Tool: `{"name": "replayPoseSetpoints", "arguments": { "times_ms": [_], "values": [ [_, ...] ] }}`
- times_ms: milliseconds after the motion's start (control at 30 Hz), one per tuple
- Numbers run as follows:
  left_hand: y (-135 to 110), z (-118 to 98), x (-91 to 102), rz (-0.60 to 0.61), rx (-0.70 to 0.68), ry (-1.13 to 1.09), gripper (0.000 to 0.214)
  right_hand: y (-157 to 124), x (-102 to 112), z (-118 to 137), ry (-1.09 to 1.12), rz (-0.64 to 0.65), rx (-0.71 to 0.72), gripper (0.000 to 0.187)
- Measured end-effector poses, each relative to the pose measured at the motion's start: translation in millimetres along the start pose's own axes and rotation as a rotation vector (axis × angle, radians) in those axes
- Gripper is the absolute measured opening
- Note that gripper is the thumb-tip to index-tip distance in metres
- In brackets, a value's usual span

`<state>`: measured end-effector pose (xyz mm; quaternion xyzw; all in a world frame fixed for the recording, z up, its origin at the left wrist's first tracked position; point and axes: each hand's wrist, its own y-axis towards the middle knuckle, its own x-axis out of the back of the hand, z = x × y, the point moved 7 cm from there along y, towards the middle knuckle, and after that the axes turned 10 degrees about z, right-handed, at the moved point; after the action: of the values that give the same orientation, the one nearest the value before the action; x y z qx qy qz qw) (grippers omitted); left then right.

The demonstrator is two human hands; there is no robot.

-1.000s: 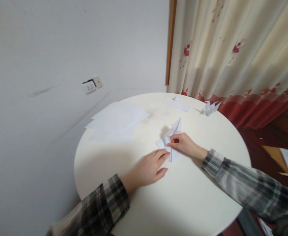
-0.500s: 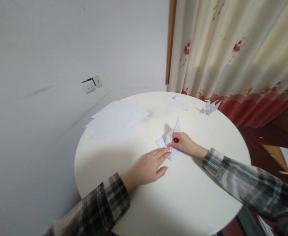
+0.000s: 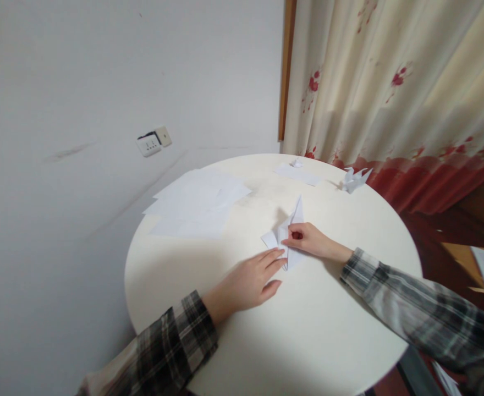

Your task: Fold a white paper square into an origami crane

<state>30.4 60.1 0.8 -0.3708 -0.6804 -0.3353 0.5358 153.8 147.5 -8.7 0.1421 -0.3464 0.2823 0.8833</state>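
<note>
A partly folded piece of white paper (image 3: pixel 297 214) lies on the round white table, one pointed end directed away from me and its near end toward me. My right hand (image 3: pixel 306 240) pinches a raised layer of it between thumb and forefinger. Flat against its near left part rest the stretched fingertips of my left hand (image 3: pixel 255 278), the thumb held apart. Some of the folds are hidden under my fingers.
Loose white sheets (image 3: pixel 192 198) overlap at the table's far left. Toward the far edge lie another sheet (image 3: pixel 295 174), a small crumpled-looking paper piece (image 3: pixel 296 163) and a folded paper crane (image 3: pixel 354 180). A wall with a socket (image 3: pixel 149 145) borders the table (image 3: pixel 328 330); a curtain (image 3: pixel 369 82) hangs behind.
The pinched layer of paper has shifted slightly under my right fingers. My left hand stays almost where it was, pressing on the paper.
</note>
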Motion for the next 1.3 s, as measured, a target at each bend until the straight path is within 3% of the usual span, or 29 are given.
{"name": "replayPoseSetpoints", "arguments": {
  "times_ms": [367, 733, 1300],
  "values": [
    [0.0, 0.2, -1.5, 0.026, -0.015, -0.015, 0.046, 2.0, -3.5, -2.6, 0.069, 0.026, 0.001, 0.030],
    [0.4, 1.1, -4.2, 0.028, -0.016, -0.004, 0.046, 0.9, 1.6, -1.4, -0.103, -0.075, -0.088, 0.018],
    [-0.9, 1.1, -1.6, 0.019, -0.013, -0.013, 0.046, 2.9, 2.2, 4.7, -0.232, -0.039, -0.104, 0.010]
  ]
}}
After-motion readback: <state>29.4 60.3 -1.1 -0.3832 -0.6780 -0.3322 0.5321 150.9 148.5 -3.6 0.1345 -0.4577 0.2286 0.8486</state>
